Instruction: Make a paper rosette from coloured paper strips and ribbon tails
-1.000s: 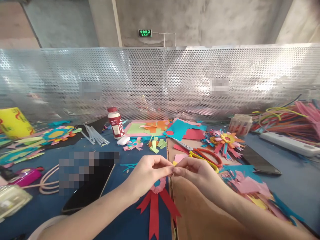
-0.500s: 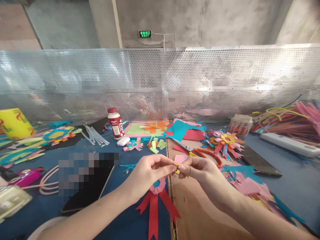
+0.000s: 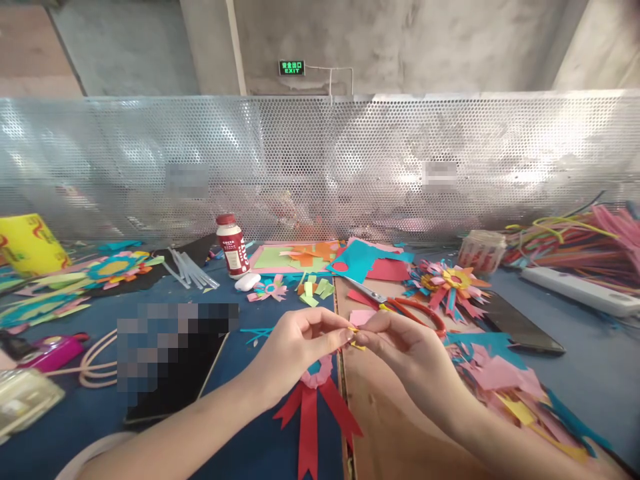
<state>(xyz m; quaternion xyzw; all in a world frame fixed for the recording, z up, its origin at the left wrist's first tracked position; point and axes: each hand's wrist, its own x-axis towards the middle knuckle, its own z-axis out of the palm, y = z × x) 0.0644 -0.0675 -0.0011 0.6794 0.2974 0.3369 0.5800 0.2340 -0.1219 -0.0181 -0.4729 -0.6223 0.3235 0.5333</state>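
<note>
Fingertips of my left hand (image 3: 310,343) and my right hand (image 3: 397,337) meet over the board's edge, both pinching a small piece of yellow paper (image 3: 356,345). Most of that paper is hidden by the fingers. Below my left hand lies a paper rosette (image 3: 316,375) with a pink crinkled ring and a blue middle, partly covered by the hand. Several red forked paper tails (image 3: 308,427) spread from it toward me. Just beyond my right hand are scissors (image 3: 400,308) with orange-red handles, their blades pointing away to the left.
A bottle (image 3: 231,247) stands at the back, near coloured paper sheets (image 3: 363,257). Dark phones (image 3: 520,323) and a finished paper flower (image 3: 453,280) lie right, beside paper scraps (image 3: 500,373). At left are a tablet-like black device (image 3: 175,373) and a yellow tape roll (image 3: 33,243). A perforated metal screen (image 3: 320,160) closes the back.
My right hand's fingers have shifted slightly on the yellow paper, and less of it shows between the hands. The rosette and the other things lie as before.
</note>
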